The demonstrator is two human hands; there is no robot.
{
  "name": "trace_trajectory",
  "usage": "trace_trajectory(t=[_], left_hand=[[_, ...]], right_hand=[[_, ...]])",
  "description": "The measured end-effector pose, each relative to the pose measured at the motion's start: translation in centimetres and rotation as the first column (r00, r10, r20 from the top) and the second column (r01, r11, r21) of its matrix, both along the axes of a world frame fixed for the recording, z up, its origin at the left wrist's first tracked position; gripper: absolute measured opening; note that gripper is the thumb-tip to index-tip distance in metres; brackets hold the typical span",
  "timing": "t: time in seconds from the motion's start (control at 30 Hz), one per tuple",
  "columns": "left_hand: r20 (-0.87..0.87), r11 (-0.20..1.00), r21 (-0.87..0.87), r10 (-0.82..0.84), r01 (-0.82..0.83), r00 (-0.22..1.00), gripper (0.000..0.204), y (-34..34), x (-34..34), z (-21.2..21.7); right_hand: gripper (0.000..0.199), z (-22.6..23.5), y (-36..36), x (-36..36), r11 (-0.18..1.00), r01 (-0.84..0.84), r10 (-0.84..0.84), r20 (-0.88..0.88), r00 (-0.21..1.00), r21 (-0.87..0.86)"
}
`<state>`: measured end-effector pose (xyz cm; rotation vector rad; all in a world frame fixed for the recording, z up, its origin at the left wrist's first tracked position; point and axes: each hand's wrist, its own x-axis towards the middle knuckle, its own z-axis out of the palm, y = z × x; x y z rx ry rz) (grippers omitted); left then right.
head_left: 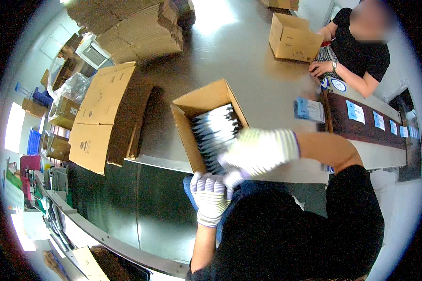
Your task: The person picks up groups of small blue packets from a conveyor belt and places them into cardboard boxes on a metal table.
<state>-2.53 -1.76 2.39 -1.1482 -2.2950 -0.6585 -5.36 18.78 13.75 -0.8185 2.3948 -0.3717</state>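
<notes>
An open cardboard box (183,136) stands on the grey table in front of me, near its front edge. Inside it, a row of flat, shiny packets (214,124) is stood on edge, one behind another. My left hand (210,199), in a white striped glove, has its fingers curled over the near edge of the box. Above the box's near right side is my right hand (261,152), gloved alike and smeared by motion. It covers some of the packets and the near right wall. Whether its fingers hold anything does not show.
Flattened cartons (96,114) lie stacked on the left, with a taller carton stack (138,35) behind. At right, a brown conveyor belt (340,114) carries several blue-and-white packets (355,112); another packet pile (309,110) lies beside it. A co-worker (363,54) handles another box (293,40).
</notes>
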Motion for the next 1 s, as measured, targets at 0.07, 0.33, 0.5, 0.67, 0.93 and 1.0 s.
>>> trace_trajectory(t=[0.07,0.33,0.5,0.67,0.93,1.0], left_hand=[[0.020,0.994,-0.014,-0.112,0.113,0.993,0.023,-0.2,-1.4,0.1],[0.008,0.996,-0.041,-0.082,0.082,0.997,0.054,2.9,-6.2,2.2],[-0.012,0.998,-0.012,-0.067,0.067,0.998,0.060,3.7,-5.2,2.2],[0.140,0.988,-0.127,0.107,-0.089,0.984,0.051,-0.7,-2.9,-1.1],[0.175,0.980,-0.193,0.091,-0.056,0.980,0.056,-2.3,-1.7,-5.1],[0.134,0.991,-0.132,0.023,-0.005,0.991,0.054,-1.0,-2.4,-5.0]], right_hand=[[0.070,-1.9,0.3,3.4,0.996,-0.072,0.065,-0.122,0.990,-0.056],[0.035,-6.6,1.0,2.5,0.982,0.186,-0.161,-0.701,0.695,-0.041],[0.046,-9.5,11.6,-18.2,0.681,0.729,-0.183,-0.980,0.082,-0.066],[0.044,0.9,7.6,-16.7,0.604,0.230,-0.766,-0.477,0.430,-0.763],[0.042,4.8,-0.9,5.4,0.490,-0.318,-0.196,-0.458,0.867,-0.812],[0.041,5.7,-0.9,7.2,0.512,-0.322,-0.203,-0.476,0.856,-0.796]])
